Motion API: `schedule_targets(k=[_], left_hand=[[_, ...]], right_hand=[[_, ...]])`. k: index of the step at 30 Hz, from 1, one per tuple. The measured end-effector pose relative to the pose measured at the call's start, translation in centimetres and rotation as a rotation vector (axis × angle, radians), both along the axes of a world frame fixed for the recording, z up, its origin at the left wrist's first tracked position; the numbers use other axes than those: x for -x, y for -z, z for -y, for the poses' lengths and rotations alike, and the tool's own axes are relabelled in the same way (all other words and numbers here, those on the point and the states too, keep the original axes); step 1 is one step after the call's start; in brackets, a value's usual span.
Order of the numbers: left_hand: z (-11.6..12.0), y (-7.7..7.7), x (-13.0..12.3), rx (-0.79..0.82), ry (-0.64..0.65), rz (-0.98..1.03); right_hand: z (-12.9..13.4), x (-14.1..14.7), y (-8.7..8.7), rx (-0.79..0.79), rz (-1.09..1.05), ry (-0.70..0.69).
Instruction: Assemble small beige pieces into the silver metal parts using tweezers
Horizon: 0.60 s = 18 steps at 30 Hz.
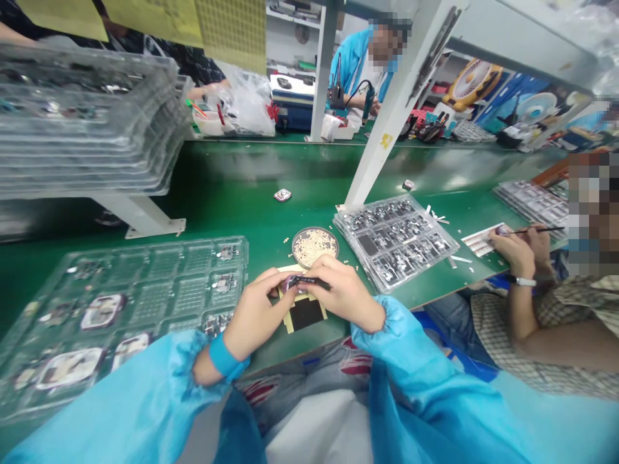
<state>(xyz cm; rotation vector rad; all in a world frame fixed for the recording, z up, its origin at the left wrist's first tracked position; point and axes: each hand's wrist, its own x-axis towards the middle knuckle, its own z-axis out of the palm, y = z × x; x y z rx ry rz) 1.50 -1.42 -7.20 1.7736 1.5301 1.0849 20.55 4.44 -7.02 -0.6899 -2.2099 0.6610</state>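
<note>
In front of my body, my left hand (256, 310) pinches a small rounded device part (289, 282) between thumb and fingers. My right hand (349, 294) is closed on dark tweezers (312, 281), whose tip reaches the part. Fingers cover much of the part, so its details are hidden. Under both hands lies a pale yellow sheet with a black square (308, 314). Just beyond the fingers, a round dish (315, 228) holds many tiny beige pieces.
A clear compartment tray (145, 263) with device parts lies left; stacked trays (360, 254) of metal parts stand right. Tall stacked trays (91, 151) rest on a raised shelf. A white post (374, 151) rises behind. At right, a co-worker's hand (516, 252) works over a white strip.
</note>
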Motion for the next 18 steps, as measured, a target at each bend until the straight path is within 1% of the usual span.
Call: schedule_targets(k=[4,5,6,7,9,10,11,12,14,16,17,18], left_hand=[[0.0,0.4,-0.1,0.038,-0.013,0.021],[0.1,0.4,-0.1,0.06,-0.023,0.03],[0.2,0.2,-0.1,0.08,-0.035,0.031],[0.1,-0.1,0.1,0.088,-0.045,0.015],[-0.4,-1.2,1.1,0.067,-0.028,-0.086],[-1.2,-1.9,1.9,0.044,-0.012,-0.16],[-2.3,-2.6,3.0,0.02,0.004,-0.241],[-3.8,-3.2,4.2,0.009,0.012,-0.318],[-8.0,-4.0,7.2,0.001,-0.102,-0.424],[-12.8,-4.0,9.9,0.054,-0.219,-0.541],[-15.1,-3.7,10.8,0.111,-0.278,-0.588],[-17.2,-3.3,11.5,0.141,-0.306,-0.611]], right_hand=[[-1.4,0.0,-0.5,0.098,0.035,-0.062],[-2.0,-0.1,-0.5,0.106,0.035,-0.048],[-2.7,-0.3,-0.5,0.099,0.04,0.001],[-3.3,-0.5,-0.4,0.079,0.054,0.082],[-4.5,-0.9,-0.1,0.027,0.105,0.279],[-4.8,-1.1,0.1,0.009,0.124,0.353],[-5.0,-1.3,0.2,0.0,0.123,0.396],[-5.1,-1.4,0.3,0.001,0.097,0.409],[-4.7,-1.4,0.3,0.025,-0.014,0.382],[-4.0,-1.5,0.1,0.07,-0.127,0.333],[-3.5,-1.6,0.0,0.089,-0.163,0.306],[-3.1,-1.8,-0.1,0.094,-0.184,0.283]])
